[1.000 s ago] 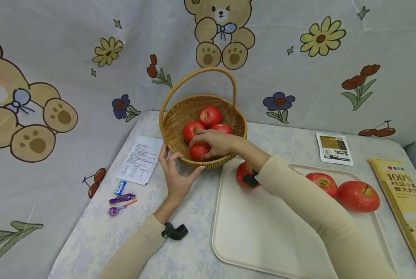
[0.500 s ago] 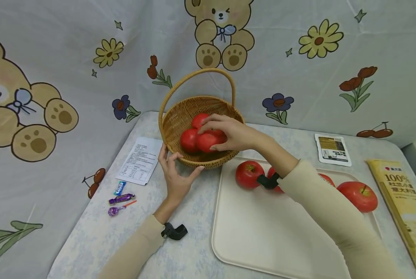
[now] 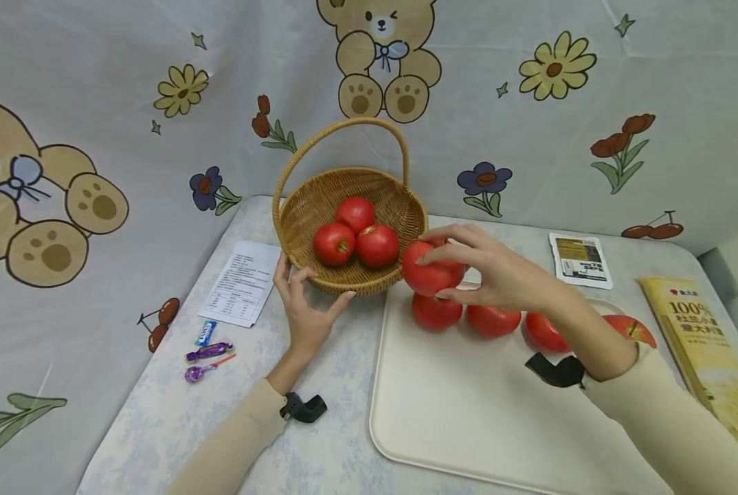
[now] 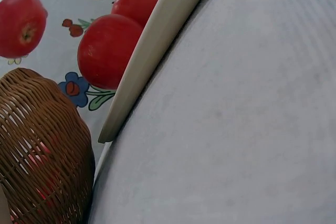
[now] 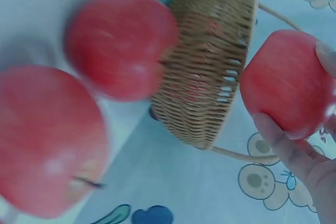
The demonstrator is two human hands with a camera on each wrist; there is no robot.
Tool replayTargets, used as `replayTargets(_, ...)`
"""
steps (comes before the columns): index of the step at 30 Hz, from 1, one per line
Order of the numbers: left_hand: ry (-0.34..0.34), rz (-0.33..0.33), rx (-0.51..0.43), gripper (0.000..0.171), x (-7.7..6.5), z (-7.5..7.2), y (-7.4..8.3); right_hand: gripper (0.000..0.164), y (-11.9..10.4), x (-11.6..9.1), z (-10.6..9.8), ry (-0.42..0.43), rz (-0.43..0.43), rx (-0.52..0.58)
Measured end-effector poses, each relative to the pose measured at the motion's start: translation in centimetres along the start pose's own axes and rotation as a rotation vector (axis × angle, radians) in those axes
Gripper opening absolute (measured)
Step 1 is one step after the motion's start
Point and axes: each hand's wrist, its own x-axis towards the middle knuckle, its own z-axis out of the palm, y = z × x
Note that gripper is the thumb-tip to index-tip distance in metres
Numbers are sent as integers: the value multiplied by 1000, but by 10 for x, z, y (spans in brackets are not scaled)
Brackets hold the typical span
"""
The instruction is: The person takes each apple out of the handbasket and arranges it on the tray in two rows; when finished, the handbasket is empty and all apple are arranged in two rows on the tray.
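Note:
A wicker basket [image 3: 353, 227] with a tall arched handle holds three red apples [image 3: 376, 245]. My left hand [image 3: 307, 316] grips its front left rim, with the fingers over the edge and the thumb along the front. My right hand [image 3: 495, 271] holds another red apple [image 3: 431, 268] between thumb and fingers, just right of the basket and above the tray. In the right wrist view this held apple [image 5: 289, 83] is beside the basket's rim. More red apples [image 3: 494, 320] stand in a row along the back of the cream tray [image 3: 468, 405].
On the left lie a printed sheet [image 3: 240, 283], a small blue packet [image 3: 205, 333], a purple wrapped candy [image 3: 209, 351] and a lollipop [image 3: 194, 373]. At the right are a white flat packet [image 3: 580, 260] and a yellow noodle package [image 3: 703, 344]. A patterned cloth hangs behind.
My right hand has lifted an apple out of the basket and carried it right, over the tray. Three apples sit in the basket. The left hand stays at the rim.

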Motion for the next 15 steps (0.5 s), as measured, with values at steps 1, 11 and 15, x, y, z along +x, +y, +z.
replayTargets(1, 1, 4, 0, 60, 0, 0, 0, 57, -2, -7, 2, 2, -7, -1)
replayTargets(11, 10, -14, -8, 59, 0, 1, -1, 62, -14, -64, 43, -77, 62, 45)
replayTargets(15, 10, -15, -9, 59, -1, 2, 0, 62, -19, -78, 56, -93, 94, 58)
